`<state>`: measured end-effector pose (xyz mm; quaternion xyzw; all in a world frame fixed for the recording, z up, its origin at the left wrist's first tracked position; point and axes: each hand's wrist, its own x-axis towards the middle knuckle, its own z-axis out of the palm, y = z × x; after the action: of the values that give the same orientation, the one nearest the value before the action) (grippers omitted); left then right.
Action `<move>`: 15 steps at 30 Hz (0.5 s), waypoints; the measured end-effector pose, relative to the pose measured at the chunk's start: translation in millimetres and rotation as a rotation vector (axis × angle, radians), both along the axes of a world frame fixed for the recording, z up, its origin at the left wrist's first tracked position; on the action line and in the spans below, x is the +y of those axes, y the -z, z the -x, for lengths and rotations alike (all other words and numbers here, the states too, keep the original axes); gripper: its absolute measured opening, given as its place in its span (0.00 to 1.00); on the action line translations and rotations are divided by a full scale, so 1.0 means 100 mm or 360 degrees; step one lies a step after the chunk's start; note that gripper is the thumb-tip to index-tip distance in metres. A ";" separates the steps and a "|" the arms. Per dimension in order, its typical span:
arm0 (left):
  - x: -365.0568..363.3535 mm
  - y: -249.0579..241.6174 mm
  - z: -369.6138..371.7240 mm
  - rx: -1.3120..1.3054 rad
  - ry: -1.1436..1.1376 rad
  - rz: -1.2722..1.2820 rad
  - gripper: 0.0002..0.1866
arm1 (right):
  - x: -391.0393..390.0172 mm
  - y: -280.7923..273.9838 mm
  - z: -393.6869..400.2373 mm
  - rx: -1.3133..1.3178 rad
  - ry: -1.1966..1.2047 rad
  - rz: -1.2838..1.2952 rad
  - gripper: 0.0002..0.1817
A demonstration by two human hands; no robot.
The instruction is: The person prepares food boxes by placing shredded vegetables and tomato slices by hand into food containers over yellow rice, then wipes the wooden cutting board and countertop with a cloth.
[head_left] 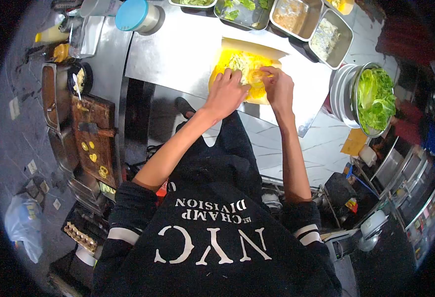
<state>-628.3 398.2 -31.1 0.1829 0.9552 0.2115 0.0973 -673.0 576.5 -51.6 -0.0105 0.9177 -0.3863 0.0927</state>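
A yellow sheet of food (218, 67) lies on pale paper (263, 47) on the steel counter, with pale shreds (238, 60) spread over its middle. My left hand (227, 93) bends over the near left part of the sheet, fingers curled together and their tips at the food. Above the right part is my right hand (279, 88), its thumb and fingertips pinched close to a thin yellowish piece (256, 76). What lies between the fingers of either hand is too small to make out.
Metal trays of greens (247, 15), brown sauce (291, 19) and pale shreds (324, 39) line the counter's far edge. A blue-lidded tub (132, 16) stands far left. Lettuce (374, 96) fills a bowl at right. Left, a cleaver (94, 129) rests on a wooden board (101, 154).
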 end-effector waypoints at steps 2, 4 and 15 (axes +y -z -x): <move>-0.02 -0.02 -0.02 -0.0009 -0.0032 -0.0021 0.14 | -0.04 -0.07 -0.03 -0.0024 0.0033 -0.0002 0.13; -0.02 -0.04 -0.03 0.0020 -0.0088 -0.0109 0.15 | -0.06 -0.11 -0.06 0.0001 0.0100 0.0008 0.13; 0.07 0.09 0.01 0.0184 -0.0097 -0.0082 0.21 | -0.06 0.00 -0.06 0.0278 0.0099 0.0149 0.13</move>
<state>-629.2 405.1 -40.3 0.1681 0.9586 0.2279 0.0307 -667.4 570.4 -51.4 -0.0198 0.9031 -0.4290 -0.0003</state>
